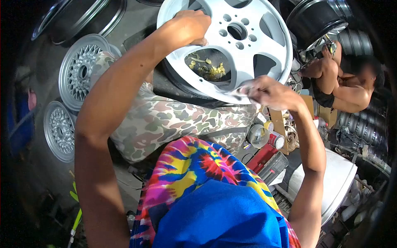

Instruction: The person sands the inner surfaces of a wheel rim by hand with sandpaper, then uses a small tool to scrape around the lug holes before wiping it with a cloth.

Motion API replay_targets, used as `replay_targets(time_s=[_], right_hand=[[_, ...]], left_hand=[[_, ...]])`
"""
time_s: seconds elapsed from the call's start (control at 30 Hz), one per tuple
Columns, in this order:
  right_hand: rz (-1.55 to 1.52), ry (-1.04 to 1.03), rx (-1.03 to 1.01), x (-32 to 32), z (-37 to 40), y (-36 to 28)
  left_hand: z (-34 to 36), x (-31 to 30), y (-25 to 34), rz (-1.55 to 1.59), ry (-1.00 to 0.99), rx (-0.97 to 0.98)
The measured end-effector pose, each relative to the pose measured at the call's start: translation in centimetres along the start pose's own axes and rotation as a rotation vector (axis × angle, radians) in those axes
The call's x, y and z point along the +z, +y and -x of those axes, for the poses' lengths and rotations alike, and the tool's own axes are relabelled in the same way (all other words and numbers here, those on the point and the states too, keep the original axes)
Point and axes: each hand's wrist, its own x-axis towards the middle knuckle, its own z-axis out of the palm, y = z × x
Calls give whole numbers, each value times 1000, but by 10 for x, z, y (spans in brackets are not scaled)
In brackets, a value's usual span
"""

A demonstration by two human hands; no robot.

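Note:
A white-painted alloy wheel rim [237, 47] with wide spokes and a ring of bolt holes lies before my knees. My left hand [192, 28] is closed round one of its spokes, fingertips curled into an opening. At the lower lip of the rim is my right hand [269, 93], smeared by motion. Its fingers pinch a crumpled whitish-grey cloth [243, 91] against the lip. Beneath the rim is a dark support, and yellow scraps [213, 72] show through one opening.
Two silver mesh wheels [62, 130] [68, 82] stand on the left. Camouflage trousers [165, 124] cover my legs. Cans [276, 140] and a red box [264, 158] sit near my right arm. Another person [345, 82] squats at right, holding something small, beside stacked dark rims [316, 20].

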Motion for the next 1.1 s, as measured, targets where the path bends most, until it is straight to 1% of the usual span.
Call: replay_targets(time_s=[0.03,0.07,0.1,0.13,0.17,0.23,0.27,0.3,0.37,0.4,0.43,0.5,0.57,0.6,0.63,0.67,0.73,0.77,0.8,0.83,0.9,0.93,0.97,1.0,1.03,1.1], right_hand=[[-3,-2,4,-1,5,2],[193,199,-22,-3,14,1],[391,405,-52,-4,19,-5],[547,503,-113,6,19,11],[547,511,-115,18,18,22],[828,445,-330,43,14,30],[1023,380,-267,52,11,31],[1019,383,-258,51,7,32],[1028,560,-258,39,-10,38],[1000,576,-212,31,-18,35],[1005,639,-193,25,-27,36],[965,700,-241,27,-33,37],[968,642,-259,48,-18,39],[988,614,-276,59,-7,41],[985,589,-237,66,1,42],[984,616,-251,65,0,43],[968,698,-242,58,-8,43],[955,749,-230,48,-23,39],[930,793,-176,39,-38,35],[935,867,-198,30,-56,38],[896,857,-239,22,-74,41],[896,858,-241,23,-69,41],[929,794,-237,25,-56,42],[961,726,-233,27,-47,42],[961,717,-236,30,-43,41],[994,736,-198,34,-35,41]], left_hand=[[4,5,-1,32,151,80],[5,8,-1,62,306,161],[8,6,5,61,308,164],[13,3,13,139,313,208],[18,-1,23,215,317,251],[28,-7,43,283,-30,267],[33,-8,51,336,-224,280],[36,2,57,284,-296,369],[51,10,71,212,-436,379],[57,14,73,234,-442,403],[62,17,74,253,-447,426],[66,18,75,236,-436,413],[70,17,75,238,-424,389],[71,17,74,183,-425,369],[71,18,75,131,-427,350],[69,21,75,82,-453,329],[66,25,79,32,-444,325],[66,24,80,-21,-428,311],[65,21,82,-29,-428,310],[64,18,85,-80,-460,273],[63,15,83,-137,-489,233],[63,16,79,-132,-450,207],[63,17,77,-120,-412,179],[63,13,77,-117,-438,187],[62,13,77,-109,-440,183],[60,13,79,-138,-462,237]])
